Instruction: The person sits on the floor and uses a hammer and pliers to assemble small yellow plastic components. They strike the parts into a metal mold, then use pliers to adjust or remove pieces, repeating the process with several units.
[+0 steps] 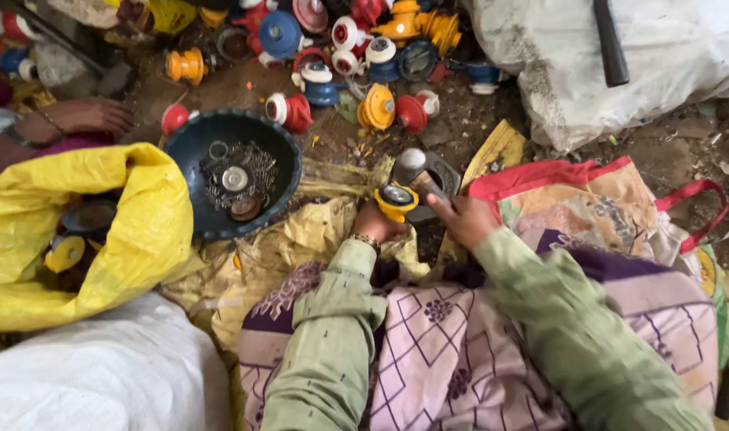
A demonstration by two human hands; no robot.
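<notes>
The left hand (374, 223) is clamping a yellow plug (396, 199), its round face pointing up, while the right hand (465, 219) is gripping a hammer (416, 174) whose handle is slanting up-left.

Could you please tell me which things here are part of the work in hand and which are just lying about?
In hand:
left hand
yellow plastic fitting
right hand
hammer
dark bowl of metal parts

Lying about:
pile of coloured fittings
yellow sack
white sack
red-handled bag
</notes>
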